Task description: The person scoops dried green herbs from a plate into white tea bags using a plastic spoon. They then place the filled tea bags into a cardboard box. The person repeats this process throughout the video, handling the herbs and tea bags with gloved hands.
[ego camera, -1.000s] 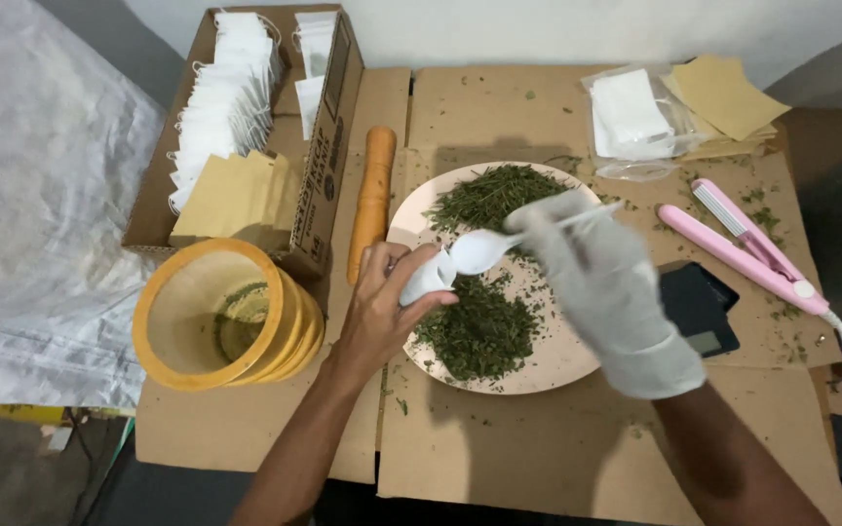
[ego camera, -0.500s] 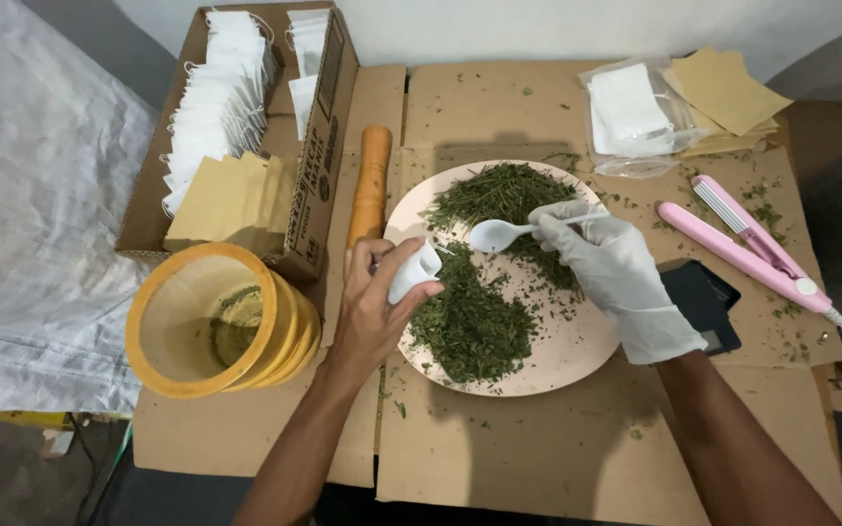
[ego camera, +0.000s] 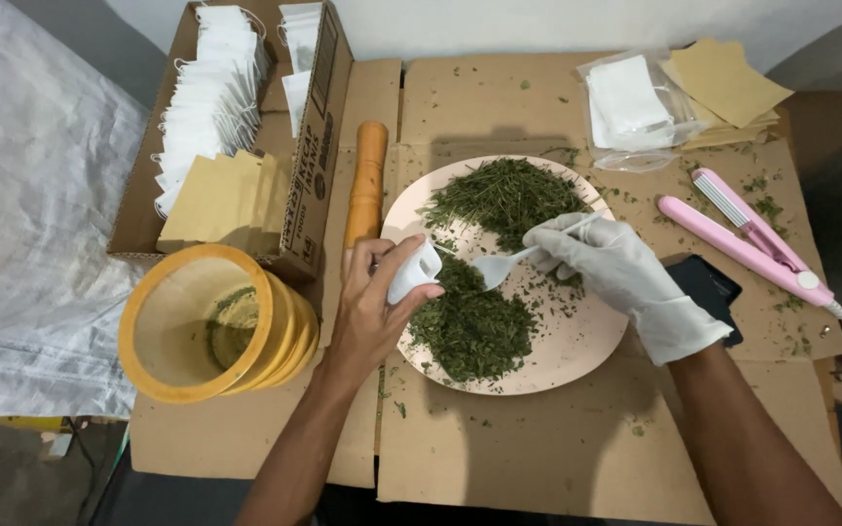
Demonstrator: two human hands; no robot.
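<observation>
Flattened brown cardboard (ego camera: 499, 448) covers your work surface, and the round pink plate (ego camera: 577, 341) of dried green leaf flakes (ego camera: 470, 326) sits at its middle. Your bare left hand (ego camera: 367, 312) pinches a small white paper sachet (ego camera: 413, 273) over the plate's left edge, fingers closed around it with its mouth facing right. A second ago the white plastic spoon (ego camera: 499, 265) hovered right at the sachet; now your gloved right hand (ego camera: 616, 278), closed on the handle, has drawn it back so the bowl rests low over the flakes, which suggests another scoop is being gathered. The spoon's long axis runs from upper right down to lower left, bowl pointing toward the sachet. Left of the plate lies an orange wooden roller (ego camera: 366, 185); right of it, a pink heat sealer (ego camera: 743, 244).
</observation>
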